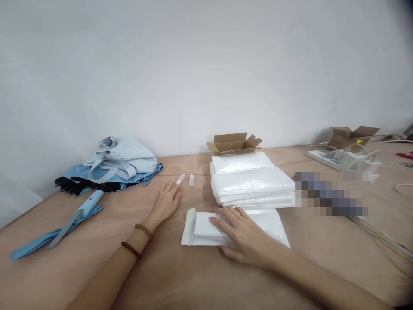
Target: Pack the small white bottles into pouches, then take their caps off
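Observation:
A white padded bubble mailer (206,219) lies flat on the table in front of me, its flap end to the left. My right hand (243,237) spans it, fingers across the top and thumb at the near edge, gripping it. Further left, my left hand (166,202) rests on the table with its fingers stretched out and apart. Its fingertips reach a small white translucent tube-like piece (181,178); a second small white piece (191,180) lies just right of it. Behind the mailer is a stack of similar white mailers (251,183).
An open cardboard box (230,144) stands behind the stack. On the left lie a folded blue umbrella (93,202) and a pile of light blue fabric (129,155). At right are a power strip (325,159) with cables, another cardboard box (351,137) and a pixelated object (332,193).

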Motion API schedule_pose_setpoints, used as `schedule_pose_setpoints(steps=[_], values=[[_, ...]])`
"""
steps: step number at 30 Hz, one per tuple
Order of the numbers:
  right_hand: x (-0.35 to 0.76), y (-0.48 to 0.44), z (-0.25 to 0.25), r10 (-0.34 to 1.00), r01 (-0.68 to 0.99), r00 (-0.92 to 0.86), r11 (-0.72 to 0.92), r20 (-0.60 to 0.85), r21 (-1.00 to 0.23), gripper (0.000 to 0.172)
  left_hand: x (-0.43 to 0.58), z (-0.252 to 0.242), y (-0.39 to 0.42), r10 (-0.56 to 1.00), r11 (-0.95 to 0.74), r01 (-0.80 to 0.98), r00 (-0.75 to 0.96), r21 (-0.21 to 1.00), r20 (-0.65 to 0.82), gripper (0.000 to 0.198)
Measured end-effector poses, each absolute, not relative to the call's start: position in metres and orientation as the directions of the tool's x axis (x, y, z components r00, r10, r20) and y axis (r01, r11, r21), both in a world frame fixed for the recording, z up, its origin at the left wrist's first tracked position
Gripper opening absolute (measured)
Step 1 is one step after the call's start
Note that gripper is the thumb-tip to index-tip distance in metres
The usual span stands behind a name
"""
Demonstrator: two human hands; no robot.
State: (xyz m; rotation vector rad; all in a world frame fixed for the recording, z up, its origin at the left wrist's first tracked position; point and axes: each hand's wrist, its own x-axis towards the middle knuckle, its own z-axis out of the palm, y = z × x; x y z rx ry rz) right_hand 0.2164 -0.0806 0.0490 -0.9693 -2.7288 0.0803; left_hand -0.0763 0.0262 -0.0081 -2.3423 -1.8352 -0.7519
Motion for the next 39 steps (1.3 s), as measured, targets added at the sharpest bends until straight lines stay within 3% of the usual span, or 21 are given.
schedule_pose_setpoints(steps=[11, 14, 20, 22, 25, 32, 36, 39], values=[[0.217, -0.075, 0.041, 0.676, 0.634, -0.715, 0.735, 0.179, -0.239, 0.074, -0.078, 0.013, 0.009, 0.913, -0.228, 0.917, 0.084, 0.328, 0.4, 0.021], [0.215, -0.075, 0.04, 0.68, 0.633, -0.713, 0.729, 0.173, -0.26, 0.073, -0.081, 0.019, 0.005, 0.914, -0.193, 0.902, 0.023, 0.386, 0.404, 0.017], [0.214, -0.073, 0.036, 0.725, 0.661, -0.639, 0.688, 0.255, -0.299, 0.056, -0.087, 0.053, -0.009, 0.934, -0.182, 0.775, -0.056, 0.606, 0.352, 0.02], [0.214, -0.071, 0.035, 0.74, 0.667, -0.609, 0.673, 0.286, -0.32, 0.05, -0.091, 0.07, -0.015, 0.953, -0.171, 0.571, -0.111, 0.803, 0.282, 0.023], [0.215, -0.069, 0.033, 0.752, 0.67, -0.582, 0.659, 0.31, -0.341, 0.048, -0.094, 0.084, -0.021, 0.989, -0.127, 0.41, -0.015, 0.903, 0.146, 0.023], [0.214, -0.068, 0.029, 0.742, 0.659, -0.58, 0.67, 0.335, -0.343, 0.051, -0.065, 0.044, -0.02, 0.97, 0.048, 0.353, 0.209, 0.935, -0.129, 0.02], [0.213, -0.068, 0.03, 0.753, 0.664, -0.569, 0.658, 0.33, -0.356, 0.052, -0.039, 0.03, -0.028, 0.916, 0.05, 0.211, 0.379, 0.976, -0.128, 0.023], [0.212, -0.069, 0.031, 0.761, 0.67, -0.56, 0.649, 0.328, -0.362, 0.051, -0.031, 0.035, -0.033, 0.931, 0.02, 0.157, 0.358, 0.987, -0.076, 0.021]])
